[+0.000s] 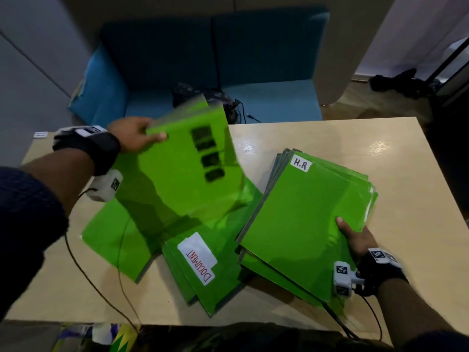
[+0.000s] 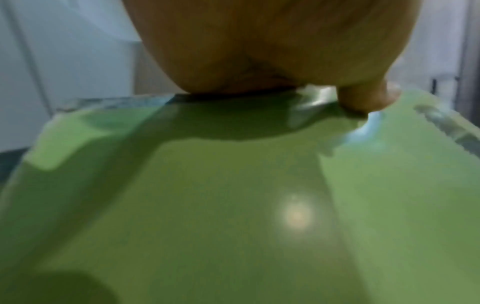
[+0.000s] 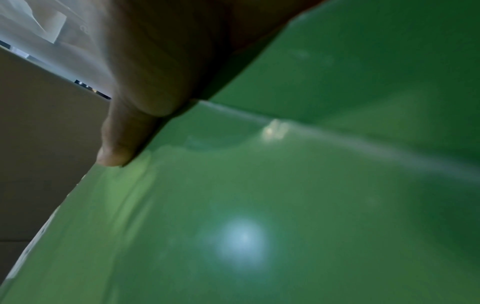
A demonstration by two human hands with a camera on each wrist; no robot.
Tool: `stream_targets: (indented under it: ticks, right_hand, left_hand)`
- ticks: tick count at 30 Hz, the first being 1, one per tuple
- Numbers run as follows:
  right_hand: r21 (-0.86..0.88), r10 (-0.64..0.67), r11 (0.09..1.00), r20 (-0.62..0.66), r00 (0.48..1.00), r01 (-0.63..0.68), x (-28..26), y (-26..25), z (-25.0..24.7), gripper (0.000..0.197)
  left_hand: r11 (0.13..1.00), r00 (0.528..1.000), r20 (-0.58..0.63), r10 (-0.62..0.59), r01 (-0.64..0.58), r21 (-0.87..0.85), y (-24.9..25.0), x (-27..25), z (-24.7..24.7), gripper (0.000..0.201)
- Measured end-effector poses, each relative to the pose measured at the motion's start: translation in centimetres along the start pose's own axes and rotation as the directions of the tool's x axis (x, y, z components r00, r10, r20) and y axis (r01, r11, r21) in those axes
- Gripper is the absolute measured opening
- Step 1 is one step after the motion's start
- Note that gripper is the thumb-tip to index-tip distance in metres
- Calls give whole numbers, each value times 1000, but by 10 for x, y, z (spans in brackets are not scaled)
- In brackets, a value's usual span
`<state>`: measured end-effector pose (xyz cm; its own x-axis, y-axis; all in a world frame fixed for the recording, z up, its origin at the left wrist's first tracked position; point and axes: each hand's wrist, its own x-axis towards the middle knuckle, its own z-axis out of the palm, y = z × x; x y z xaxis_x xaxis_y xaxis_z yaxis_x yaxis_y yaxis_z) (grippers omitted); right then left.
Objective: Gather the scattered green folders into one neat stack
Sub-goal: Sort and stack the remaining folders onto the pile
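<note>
My left hand (image 1: 138, 137) grips the far left corner of a green folder (image 1: 182, 168) with dark rectangles on its cover, held tilted above the table; its thumb (image 2: 363, 96) presses on the cover (image 2: 233, 205). My right hand (image 1: 355, 237) holds the near right corner of a stack of green folders (image 1: 299, 219) whose top one carries an "H.R" label (image 1: 300, 163); the thumb (image 3: 122, 144) lies on the top cover (image 3: 259, 205). A folder labelled "DOCUMENT" (image 1: 200, 257) and others (image 1: 114, 237) lie spread on the table between the hands.
The light wooden table (image 1: 393, 153) has bare surface at the far right and along the near edge. A blue sofa (image 1: 266, 102) with a dark bundle of cables (image 1: 203, 95) stands behind it. Thin black wires (image 1: 101, 288) trail from my wrists.
</note>
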<state>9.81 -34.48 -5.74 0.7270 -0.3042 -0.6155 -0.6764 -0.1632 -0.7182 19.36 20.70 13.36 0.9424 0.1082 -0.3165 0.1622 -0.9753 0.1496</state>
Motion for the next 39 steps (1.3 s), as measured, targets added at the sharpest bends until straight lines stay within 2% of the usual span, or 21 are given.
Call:
stream_targets:
  ticks: [1,3,4,6,9,12,15,17,19,21,23,26,27,30,33,34,36,37,39]
  right_hand:
    - [-6,0,1000,6,1000,0,-1,0,0,97]
    - [-25,9,1000,-2,1000,-9,-2,1,0,108]
    - [-34,14,999,-12,1000,-15,-1,2,0,112]
    - [-20,12,1000,-25,1000,-12,-1,0,1,102]
    - [-26,-4,1000,-41,999,3,-2,-3,1,75]
    - [-83,2,997,-41,999,-5,-1,-5,-2,62]
    - [-134,7,991,-33,999,-12,-1,-7,-3,71]
    - [-146,-20,989,-14,1000,18,-4,-8,-3,79]
    - [-108,-21,994,-7,1000,20,-7,-8,-1,91]
    - [-70,8,998,-18,1000,-10,-10,-10,0,94]
    - [-21,40,999,-20,999,-40,-12,-12,1,89]
    - [60,31,998,35,999,-33,-15,-10,0,84]
    - [75,31,997,46,998,-34,-12,-6,0,90]
    - [82,36,996,23,999,-38,-5,5,-2,109]
    - [100,12,995,6,1000,-12,-7,-1,-1,107]
    - [92,10,996,4,1000,-10,-7,-3,-1,105]
    - [64,12,998,3,1000,-13,-7,-5,-1,102]
    - [58,18,998,4,1000,-19,-6,-4,-2,104]
    - [35,4,999,8,1000,-4,-5,-5,-2,108]
  left_hand:
    - [990,994,-107,-19,4,-138,1,-2,-10,59]
    - [932,958,-280,-61,-46,-360,17,-3,-19,67]
    - [907,940,-333,-76,-74,-414,31,-4,-17,68]
    - [880,927,-366,-82,-105,-463,68,-3,4,68]
    - [859,967,-247,-55,-80,-505,134,-3,58,53]
    - [866,993,-72,-94,46,-497,191,-9,120,43]
    - [881,996,22,-87,88,-464,227,-18,169,44]
    - [853,992,75,-98,123,-507,239,-24,190,40]
    - [861,994,71,-87,111,-497,246,-30,202,39]
    - [908,998,19,-65,67,-413,245,-36,210,41]
    - [945,1000,13,-19,23,-326,242,-41,216,46]
    - [892,992,123,37,22,-451,240,-48,224,59]
    - [882,991,126,45,20,-471,239,-49,224,61]
    - [878,988,127,86,-15,-478,225,-49,217,54]
    - [917,986,136,98,-37,-396,189,-52,214,48]
    - [944,988,142,63,-13,-329,171,-56,215,51]
    - [975,986,145,-87,115,-192,131,-69,217,62]
    - [964,973,127,-192,212,-163,112,-78,219,68]
    - [883,907,92,-412,422,-204,79,-97,223,76]
